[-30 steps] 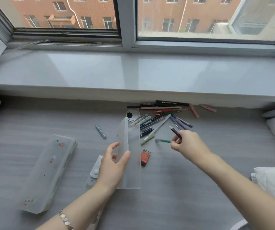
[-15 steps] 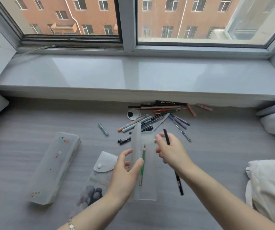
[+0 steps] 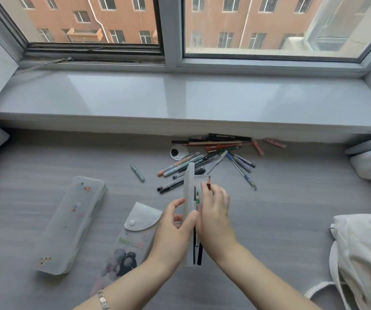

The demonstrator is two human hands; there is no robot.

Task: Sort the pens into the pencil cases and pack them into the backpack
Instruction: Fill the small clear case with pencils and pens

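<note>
— On the grey floor [image 3: 292,220] under the window, where's our pen [image 3: 208,186]?
— Pinched in our right hand [image 3: 213,211], lying along the open pencil case [image 3: 190,189] our left hand [image 3: 173,229] grips; loose pens [image 3: 213,157] lie just beyond.

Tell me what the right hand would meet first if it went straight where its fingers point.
Probably the far end of the open pencil case held by the left hand; the right hand, pinching a dark pen, points there. Depth is unclear; the pen pile lies beyond.
</note>
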